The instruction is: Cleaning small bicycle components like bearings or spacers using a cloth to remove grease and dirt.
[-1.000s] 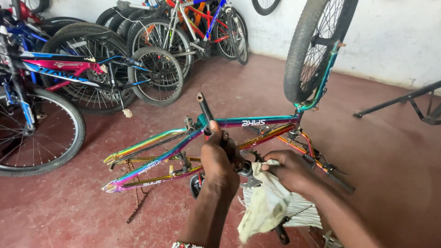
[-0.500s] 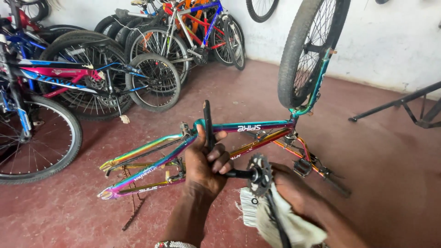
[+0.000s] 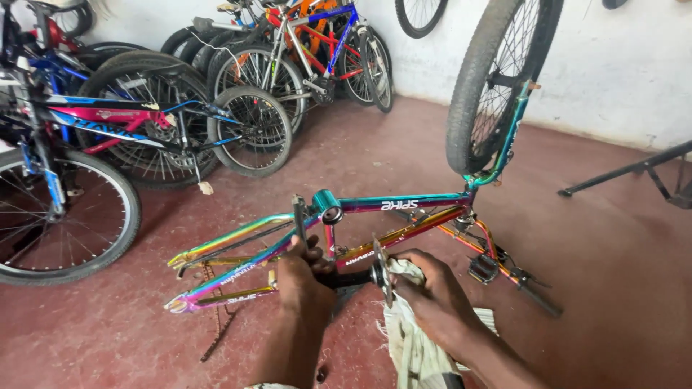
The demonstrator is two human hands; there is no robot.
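An upside-down small bicycle with an iridescent rainbow frame (image 3: 404, 206) rests on the red floor, its front wheel (image 3: 497, 79) up in the air. My left hand (image 3: 306, 277) grips the dark crank arm (image 3: 300, 220) just below the teal bottom bracket shell (image 3: 328, 205). My right hand (image 3: 432, 295) presses a pale striped rag (image 3: 418, 346) against the chainring (image 3: 380, 270) at the end of the crank axle. A loose chain (image 3: 216, 324) hangs from the rear fork ends to the floor.
Several parked bicycles (image 3: 216, 108) line the left side and back wall. A large wheel (image 3: 50, 216) stands at the far left. A black metal stand (image 3: 634, 169) lies at the right by the white wall (image 3: 620, 65). A pedal (image 3: 483, 268) sits behind my right hand.
My left hand slid from the frame tube onto the crank arm. My right hand brought the rag up against the chainring, and the crank turned upright.
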